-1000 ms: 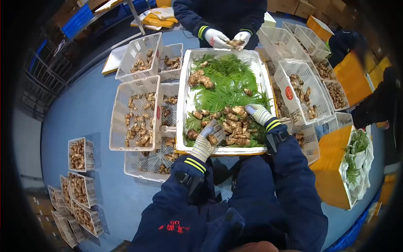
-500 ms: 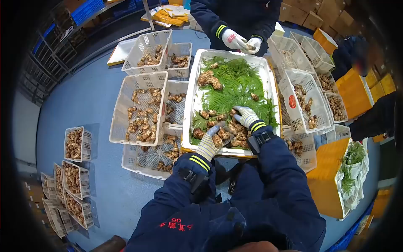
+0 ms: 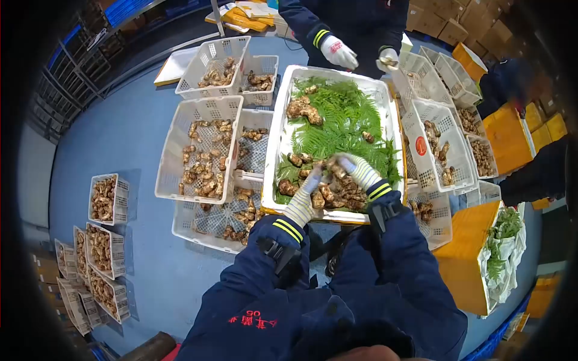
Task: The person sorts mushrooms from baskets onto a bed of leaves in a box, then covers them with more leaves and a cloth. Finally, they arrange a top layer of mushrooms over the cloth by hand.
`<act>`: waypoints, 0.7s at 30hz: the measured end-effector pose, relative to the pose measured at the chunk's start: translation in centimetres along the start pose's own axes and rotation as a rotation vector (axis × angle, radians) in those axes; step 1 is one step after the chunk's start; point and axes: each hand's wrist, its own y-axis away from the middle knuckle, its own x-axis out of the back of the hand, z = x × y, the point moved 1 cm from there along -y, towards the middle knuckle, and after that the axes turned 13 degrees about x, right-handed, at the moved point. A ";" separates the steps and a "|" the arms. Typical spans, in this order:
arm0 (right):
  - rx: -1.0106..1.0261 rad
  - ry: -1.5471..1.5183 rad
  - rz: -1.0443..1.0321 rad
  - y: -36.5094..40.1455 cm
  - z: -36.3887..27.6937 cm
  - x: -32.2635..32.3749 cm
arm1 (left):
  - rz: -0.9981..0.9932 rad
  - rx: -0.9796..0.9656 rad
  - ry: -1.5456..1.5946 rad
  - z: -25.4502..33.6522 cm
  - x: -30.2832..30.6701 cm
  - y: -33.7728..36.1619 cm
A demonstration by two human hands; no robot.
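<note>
Both my hands wear striped white-and-grey gloves over the near end of a white foam box (image 3: 274, 144). My right hand (image 3: 359, 171) is curled around a brown, pale-stemmed mushroom (image 3: 329, 171), slightly blurred by motion. From the left, my left hand (image 3: 302, 200) closes its fingers against the same mushroom. Beneath them lies a pile of similar mushrooms (image 3: 346, 197), with several more along the left side. Green fern leaves (image 3: 343, 120) line the box, and a larger mushroom clump (image 3: 304, 111) rests on them near the far left.
Across the box, a co-worker's gloved hand (image 3: 339, 53) hangs near the rim; their other hand (image 3: 387, 60) holds a small mushroom. Mushroom crates flank the box, including a left crate (image 3: 165, 162) and a right crate (image 3: 442, 180). An orange-sided box (image 3: 460, 253) with ferns stands at right.
My hands have come together around a mushroom lifted slightly above the pile. The co-worker's hands have separated, one moving right with a mushroom. The view has shifted slightly.
</note>
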 end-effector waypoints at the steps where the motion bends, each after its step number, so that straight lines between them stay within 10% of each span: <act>1: 0.021 0.022 -0.065 -0.2 -1.1 -0.2 | -0.103 -0.067 0.033 -0.4 1.5 -1.7; 4: -0.071 -0.167 -0.058 -0.6 -2.8 -0.2 | -0.031 -0.100 0.062 -0.6 2.9 -3.0; 5: -0.031 0.478 0.055 -1.4 -3.8 1.1 | -0.103 -0.073 0.111 -0.5 1.6 -1.6; 10: -0.278 0.800 -0.289 -0.8 1.2 1.3 | -0.058 -0.070 0.176 0.1 2.3 -1.8; 12: -0.051 0.947 -0.234 -0.5 3.1 0.8 | -0.011 -0.080 0.185 0.1 2.8 -2.1; 21: -0.151 0.506 0.020 0.4 3.6 2.9 | 0.010 -0.081 0.167 -0.1 3.1 -2.5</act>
